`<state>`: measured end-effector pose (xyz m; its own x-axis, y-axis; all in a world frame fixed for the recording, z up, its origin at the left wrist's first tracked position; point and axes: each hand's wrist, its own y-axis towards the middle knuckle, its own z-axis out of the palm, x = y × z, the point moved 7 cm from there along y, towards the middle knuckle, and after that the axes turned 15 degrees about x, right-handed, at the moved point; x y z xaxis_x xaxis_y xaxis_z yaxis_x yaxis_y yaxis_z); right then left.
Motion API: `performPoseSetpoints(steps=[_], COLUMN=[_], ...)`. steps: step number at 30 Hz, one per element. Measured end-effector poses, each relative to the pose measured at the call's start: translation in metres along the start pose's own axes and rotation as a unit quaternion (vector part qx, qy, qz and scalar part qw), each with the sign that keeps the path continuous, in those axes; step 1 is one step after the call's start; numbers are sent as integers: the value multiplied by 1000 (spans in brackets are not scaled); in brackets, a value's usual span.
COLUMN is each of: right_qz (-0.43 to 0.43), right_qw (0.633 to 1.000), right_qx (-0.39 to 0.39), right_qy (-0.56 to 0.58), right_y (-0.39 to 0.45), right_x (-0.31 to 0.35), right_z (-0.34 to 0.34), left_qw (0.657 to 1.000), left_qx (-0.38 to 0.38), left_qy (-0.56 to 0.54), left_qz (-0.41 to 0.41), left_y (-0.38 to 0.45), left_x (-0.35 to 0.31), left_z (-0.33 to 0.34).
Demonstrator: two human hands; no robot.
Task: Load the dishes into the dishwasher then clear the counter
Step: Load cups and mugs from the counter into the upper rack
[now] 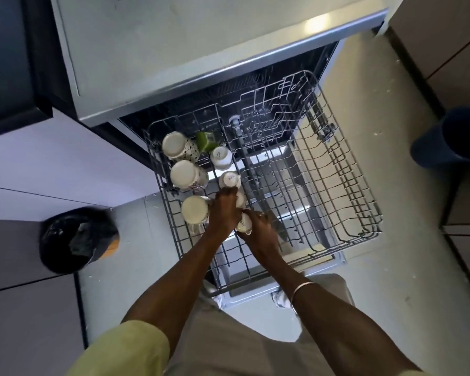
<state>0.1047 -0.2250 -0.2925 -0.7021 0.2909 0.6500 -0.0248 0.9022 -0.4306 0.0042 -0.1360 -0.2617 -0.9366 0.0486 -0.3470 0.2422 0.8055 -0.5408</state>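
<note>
Head view: the left hand (224, 210) and right hand (261, 226) together grip a small white cup (244, 223). Fingers of both curl around it over the upper rack (345, 185), beside inverted mugs (187, 173).

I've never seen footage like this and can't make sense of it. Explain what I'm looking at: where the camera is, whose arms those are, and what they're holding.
There is one picture, from a camera worn on a person's head, looking down. No machine: the arms are that person's own. Below is an open dishwasher with its upper rack pulled out. Upturned mugs and small white cups stand on the rack's left side; the right side has nothing in it. The left hand reaches among the cups; the right hand grips a small white cup. A black bin stands on the floor.
</note>
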Motion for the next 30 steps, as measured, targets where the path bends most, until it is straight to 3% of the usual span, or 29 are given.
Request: performPoseSetpoints(steps=[12,17,20,25,30], right_qz=[16,17,12,-9,-33], right_qw=[998,999,997,994,989], right_qx=[44,33,44,33,47], right_qy=[-51,-36,-62,-107,-139], right_y=[-6,-17,-26,-41,-54], right_x=[-4,1,19,62,108], right_z=[4,-20,-43,-88,-123], left_qw=[999,993,986,991,988], left_qx=[-12,-36,-40,-53,-69], left_qy=[13,-98,-149,-95,-140], left_qz=[28,50,60,81,18], left_y=[-9,-38,-69,-117,-169], left_x=[-7,-9,-18,-27,-19], left_z=[3,-23,-55,-87,-102])
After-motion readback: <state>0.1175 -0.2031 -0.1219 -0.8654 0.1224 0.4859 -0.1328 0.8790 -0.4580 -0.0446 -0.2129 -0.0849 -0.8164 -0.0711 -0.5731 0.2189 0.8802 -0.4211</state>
